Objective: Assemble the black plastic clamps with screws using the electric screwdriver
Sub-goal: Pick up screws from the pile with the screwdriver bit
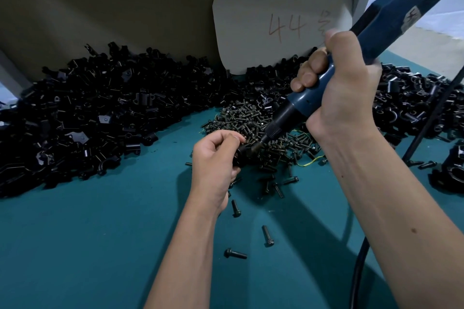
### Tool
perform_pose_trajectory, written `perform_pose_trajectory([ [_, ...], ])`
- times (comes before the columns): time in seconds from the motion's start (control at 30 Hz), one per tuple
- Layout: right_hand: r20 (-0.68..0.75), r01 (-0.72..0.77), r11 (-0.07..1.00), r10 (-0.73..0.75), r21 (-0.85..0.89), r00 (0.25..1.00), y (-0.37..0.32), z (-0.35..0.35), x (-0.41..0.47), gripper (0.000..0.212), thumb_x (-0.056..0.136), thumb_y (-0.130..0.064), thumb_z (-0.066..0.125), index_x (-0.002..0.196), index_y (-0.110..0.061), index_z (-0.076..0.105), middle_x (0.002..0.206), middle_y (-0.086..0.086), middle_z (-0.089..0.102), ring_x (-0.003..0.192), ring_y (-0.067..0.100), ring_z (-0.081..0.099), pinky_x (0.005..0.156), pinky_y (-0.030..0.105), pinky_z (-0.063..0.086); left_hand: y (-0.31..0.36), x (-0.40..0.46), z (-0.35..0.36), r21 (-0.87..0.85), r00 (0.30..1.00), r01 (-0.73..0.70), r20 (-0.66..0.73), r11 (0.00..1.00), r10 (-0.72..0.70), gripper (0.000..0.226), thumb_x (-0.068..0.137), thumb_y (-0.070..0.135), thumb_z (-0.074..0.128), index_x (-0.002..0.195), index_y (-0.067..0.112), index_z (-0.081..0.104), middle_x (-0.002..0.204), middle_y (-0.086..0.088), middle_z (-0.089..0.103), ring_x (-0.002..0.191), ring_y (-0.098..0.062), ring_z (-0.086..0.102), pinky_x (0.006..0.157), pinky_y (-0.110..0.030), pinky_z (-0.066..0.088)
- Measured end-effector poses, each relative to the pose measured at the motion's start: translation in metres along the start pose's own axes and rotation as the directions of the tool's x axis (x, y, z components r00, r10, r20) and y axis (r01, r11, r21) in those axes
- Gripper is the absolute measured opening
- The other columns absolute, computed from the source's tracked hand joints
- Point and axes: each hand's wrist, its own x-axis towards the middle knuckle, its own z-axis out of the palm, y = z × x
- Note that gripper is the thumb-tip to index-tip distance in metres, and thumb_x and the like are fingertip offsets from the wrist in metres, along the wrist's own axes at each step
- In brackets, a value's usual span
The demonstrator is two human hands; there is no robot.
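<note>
Right now the left hand pinches a black plastic clamp between thumb and curled fingers, just above the teal worktop. The right hand is wrapped tight round the blue electric screwdriver, which slants down to the left so that its bit meets the clamp; the screw itself is hidden at that joint. This looks like the driving step: a screw is being run into the held clamp. Next, I judge, the tool must stay in line with the screw while the left hand keeps the clamp from twisting. Just behind lies the heap of screws, loose screws are scattered nearer, and piles of unassembled clamps spread left and right. A card marked "44" leans at the back.
</note>
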Motion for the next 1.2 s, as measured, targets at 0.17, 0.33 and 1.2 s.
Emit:
perform_pose_trajectory([
  [0.17, -0.086, -0.012, 1.000, 0.013, 0.010, 0.996, 0.001, -0.005, 0.001, 0.024, 0.093, -0.003, 0.055, 0.081, -0.014, 0.038, 0.054, 0.001, 0.041, 0.042, 0.015, 0.038, 0.047, 0.027, 0.038, -0.001, 0.000, 0.002, 0.053, 1.000, -0.011, -0.003, 0.999, 0.011, 0.015, 0.076, 0.028, 0.061, 0.066, 0.028, 0.072, 0.079, -0.004, 0.047, 0.058, -0.014, 0.035, 0.041, -0.014, 0.035],
  [0.33, -0.165, 0.050, 0.998, -0.054, -0.030, 0.985, 0.003, 0.000, 0.001, 0.021, 0.086, -0.003, 0.057, 0.086, -0.012, 0.039, 0.054, 0.003, 0.041, 0.041, 0.019, 0.038, 0.047, 0.029, 0.037, -0.004, -0.001, 0.004, 0.076, 0.999, -0.030, -0.037, 0.997, 0.033, 0.015, 0.079, 0.027, 0.061, 0.068, 0.028, 0.072, 0.071, 0.005, 0.052, 0.058, -0.009, 0.041, 0.044, -0.015, 0.036],
  [1.2, -0.206, 0.106, 0.992, -0.118, -0.066, 0.971, -0.003, 0.000, 0.005, 0.020, 0.085, 0.000, 0.058, 0.088, -0.011, 0.041, 0.052, 0.004, 0.041, 0.039, 0.020, 0.038, 0.047, 0.031, 0.038, -0.003, -0.005, 0.011, 0.000, 0.991, -0.120, -0.055, 0.993, 0.120, 0.016, 0.081, 0.026, 0.061, 0.068, 0.027, 0.070, 0.067, 0.011, 0.055, 0.058, -0.009, 0.041, 0.045, -0.021, 0.032],
])
